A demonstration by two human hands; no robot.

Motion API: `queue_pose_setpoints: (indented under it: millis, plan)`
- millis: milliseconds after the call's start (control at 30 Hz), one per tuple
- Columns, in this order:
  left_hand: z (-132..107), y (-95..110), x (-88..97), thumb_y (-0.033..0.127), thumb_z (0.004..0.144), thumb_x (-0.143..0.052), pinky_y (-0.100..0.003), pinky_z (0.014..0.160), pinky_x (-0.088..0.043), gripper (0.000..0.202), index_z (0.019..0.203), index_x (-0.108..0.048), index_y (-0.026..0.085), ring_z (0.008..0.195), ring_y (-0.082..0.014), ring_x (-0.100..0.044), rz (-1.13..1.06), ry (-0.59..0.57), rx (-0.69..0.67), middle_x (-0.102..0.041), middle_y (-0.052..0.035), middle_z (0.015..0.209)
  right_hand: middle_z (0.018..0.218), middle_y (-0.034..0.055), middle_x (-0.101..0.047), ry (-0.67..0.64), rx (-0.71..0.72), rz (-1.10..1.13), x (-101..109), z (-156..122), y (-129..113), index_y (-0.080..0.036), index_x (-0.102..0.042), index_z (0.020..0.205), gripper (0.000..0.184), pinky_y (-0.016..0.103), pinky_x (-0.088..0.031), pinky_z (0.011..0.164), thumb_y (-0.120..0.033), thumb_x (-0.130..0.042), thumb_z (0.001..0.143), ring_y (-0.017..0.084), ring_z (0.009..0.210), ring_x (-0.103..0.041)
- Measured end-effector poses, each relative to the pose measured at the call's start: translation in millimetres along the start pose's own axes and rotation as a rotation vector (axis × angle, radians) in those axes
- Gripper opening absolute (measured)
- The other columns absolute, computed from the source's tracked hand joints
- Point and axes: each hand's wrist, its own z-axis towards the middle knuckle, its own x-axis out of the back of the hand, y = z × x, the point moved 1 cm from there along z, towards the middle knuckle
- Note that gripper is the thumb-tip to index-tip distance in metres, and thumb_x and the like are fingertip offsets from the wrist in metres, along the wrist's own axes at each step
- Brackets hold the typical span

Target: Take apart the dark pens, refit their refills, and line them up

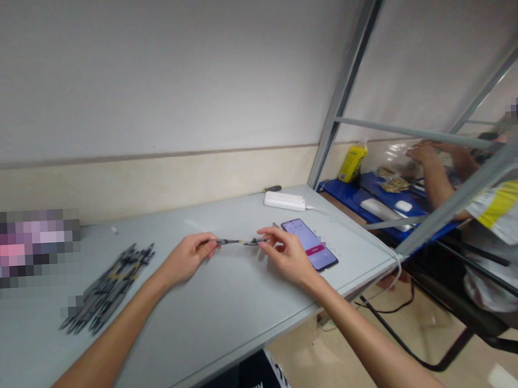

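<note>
My left hand (pixel 191 256) is closed in a pinch on a dark pen barrel (pixel 230 241), whose narrow end points right. Facing it, my right hand (pixel 288 255) has its fingertips closed on a short dark pen piece (pixel 253 242) that looks like a cap or clip section. A small gap shows between the two parts. Both hands are just above the grey table (pixel 196 330). To the left of my left hand lies a loose pile of several dark pens (pixel 111 287), some with yellowish bands.
A phone (pixel 309 243) with a lit screen lies beside my right hand. Behind it are a white power strip (pixel 284 201) with a cable and a screwdriver (pixel 272 188). A metal frame post (pixel 349 85) rises at the right. Beyond it, another person (pixel 499 222) sits at a blue surface.
</note>
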Motion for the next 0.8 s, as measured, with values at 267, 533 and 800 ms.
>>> queue_pose_setpoints:
  millis: [267, 533, 800]
  plan:
    - [-1.3, 6.5, -8.0, 0.046, 0.085, -0.041, -0.023, 0.054, -0.030, 0.035, 0.070, -0.052, 0.017, 0.057, -0.0120, -0.041, 0.007, -0.030, 0.009, -0.045, 0.0030, 0.060, 0.046, -0.0008, -0.048, -0.003, -0.104, -0.135, -2.7, -1.8, -0.7, -0.016, -0.062, 0.061, 0.047, 0.025, -0.037, 0.051, -0.042, -0.037, 0.091, 0.013, 0.047, -0.047]
    - [-1.9, 6.8, -8.5, 0.045, 0.085, -0.040, -0.023, 0.052, -0.028, 0.034, 0.070, -0.053, 0.017, 0.054, -0.0117, -0.038, 0.041, -0.040, 0.030, -0.044, 0.0037, 0.058, 0.068, 0.0029, -0.064, -0.096, -0.005, -0.102, -0.2, -5.7, -4.3, -0.016, -0.068, 0.084, 0.017, 0.023, -0.040, 0.056, -0.028, -0.055, 0.082, 0.013, 0.059, -0.055]
    - [-1.8, 8.1, -12.2, 0.045, 0.085, -0.040, -0.022, 0.052, -0.029, 0.035, 0.068, -0.052, 0.017, 0.054, -0.0119, -0.039, 0.028, -0.044, 0.033, -0.045, 0.0035, 0.057, 0.061, 0.0004, -0.060, -0.055, -0.023, -0.126, 1.2, -7.7, -2.3, -0.016, -0.068, 0.087, 0.027, 0.022, -0.037, 0.052, -0.038, -0.053, 0.084, 0.012, 0.052, -0.050]
